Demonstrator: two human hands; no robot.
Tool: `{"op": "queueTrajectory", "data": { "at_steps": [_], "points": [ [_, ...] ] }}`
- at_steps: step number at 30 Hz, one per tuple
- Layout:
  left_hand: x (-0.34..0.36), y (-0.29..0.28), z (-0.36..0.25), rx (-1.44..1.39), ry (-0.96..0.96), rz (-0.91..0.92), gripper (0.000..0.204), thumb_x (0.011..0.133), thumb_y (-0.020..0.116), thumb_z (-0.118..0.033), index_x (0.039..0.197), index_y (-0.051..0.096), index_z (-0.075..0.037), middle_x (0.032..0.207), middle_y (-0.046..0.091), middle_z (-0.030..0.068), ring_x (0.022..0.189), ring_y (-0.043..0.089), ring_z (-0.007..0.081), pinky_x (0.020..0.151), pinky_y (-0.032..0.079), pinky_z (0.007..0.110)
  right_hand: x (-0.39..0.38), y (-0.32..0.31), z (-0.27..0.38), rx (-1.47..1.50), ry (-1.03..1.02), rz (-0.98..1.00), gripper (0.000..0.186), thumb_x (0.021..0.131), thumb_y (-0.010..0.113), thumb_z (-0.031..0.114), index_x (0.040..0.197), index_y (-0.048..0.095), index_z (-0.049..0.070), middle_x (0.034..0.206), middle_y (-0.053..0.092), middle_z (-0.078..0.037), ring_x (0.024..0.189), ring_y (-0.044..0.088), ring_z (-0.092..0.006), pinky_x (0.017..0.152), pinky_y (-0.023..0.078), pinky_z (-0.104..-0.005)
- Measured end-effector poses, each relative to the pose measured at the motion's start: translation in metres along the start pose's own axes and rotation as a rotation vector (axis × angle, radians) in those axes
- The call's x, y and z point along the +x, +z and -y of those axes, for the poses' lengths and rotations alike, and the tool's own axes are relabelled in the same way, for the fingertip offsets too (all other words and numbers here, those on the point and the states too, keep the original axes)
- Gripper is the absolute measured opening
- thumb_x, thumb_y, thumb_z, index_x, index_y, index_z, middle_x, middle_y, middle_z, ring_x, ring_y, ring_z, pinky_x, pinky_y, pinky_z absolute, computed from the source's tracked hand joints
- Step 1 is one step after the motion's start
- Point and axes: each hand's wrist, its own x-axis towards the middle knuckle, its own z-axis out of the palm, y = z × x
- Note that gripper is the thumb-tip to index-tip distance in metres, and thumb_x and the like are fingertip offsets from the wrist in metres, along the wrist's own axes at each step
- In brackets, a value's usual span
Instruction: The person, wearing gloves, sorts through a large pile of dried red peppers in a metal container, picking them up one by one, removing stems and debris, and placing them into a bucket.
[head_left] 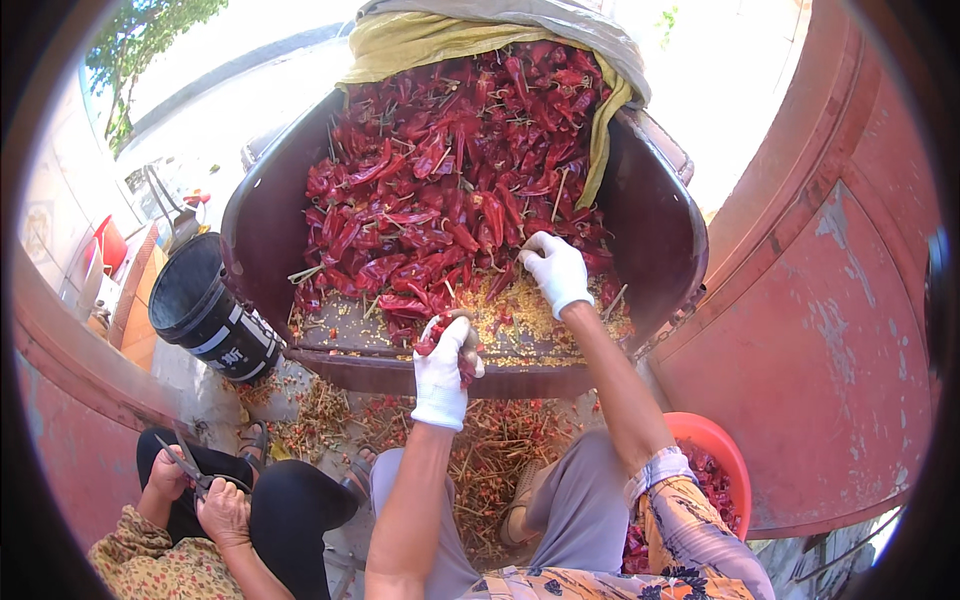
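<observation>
My left hand (442, 370), in a white glove with grimy fingertips, is closed around red dried chilies (432, 333) at the front of a dark maroon cart bin (255, 215). My right hand (553, 268), also gloved, reaches into the right part of the chili pile (440, 170), its fingers curled down among the pods; what they grip is hidden. Yellow seeds (530, 310) and stem bits cover the bin floor around both hands. A yellow and grey cloth (420, 45) drapes over the back of the pile.
A black bucket (200, 300) stands left of the bin. A co-worker's hands (222, 515) hold scissors (192, 470) at lower left. A red basin (725, 450) of chili pieces sits by my right leg. Stems litter the floor (500, 455). Rusty red metal panels (800, 370) flank the scene.
</observation>
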Motion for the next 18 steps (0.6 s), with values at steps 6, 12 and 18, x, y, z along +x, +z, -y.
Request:
{"op": "queueTrajectory", "data": {
  "at_steps": [6,12,18],
  "points": [
    [0.003,-0.001,0.006,0.068,0.065,0.017,0.021,0.094,0.059,-0.014,0.114,0.061,-0.007,0.079,0.061,-0.0001,0.056,0.054,0.0046,0.045,0.044,0.021,-0.026,-0.01,0.012,0.655,0.119,0.027,0.007,0.09,0.062,0.011,0.09,0.062,0.004,0.074,0.061,-0.001,0.06,0.059,-0.0084,0.05,0.044,-0.0242],
    [-0.004,0.016,0.008,0.446,0.273,0.109,0.048,0.091,0.063,-0.011,0.137,0.05,-0.004,0.071,0.057,-0.0032,0.053,0.05,0.0037,0.049,0.042,0.02,-0.052,-0.032,0.045,0.961,0.168,0.169,0.011,0.092,0.058,0.01,0.099,0.057,0.001,0.086,0.065,-0.006,0.06,0.061,-0.0092,0.047,0.046,-0.0214],
    [-0.003,0.018,0.01,0.373,0.234,0.226,0.042,0.091,0.064,-0.01,0.132,0.053,-0.003,0.088,0.064,-0.0002,0.063,0.054,0.0035,0.053,0.045,0.019,-0.069,-0.037,0.073,1.138,0.209,0.248,0.023,0.092,0.056,0.012,0.111,0.057,-0.002,0.09,0.065,-0.006,0.067,0.059,-0.0075,0.059,0.049,-0.0215]
  ]
}}
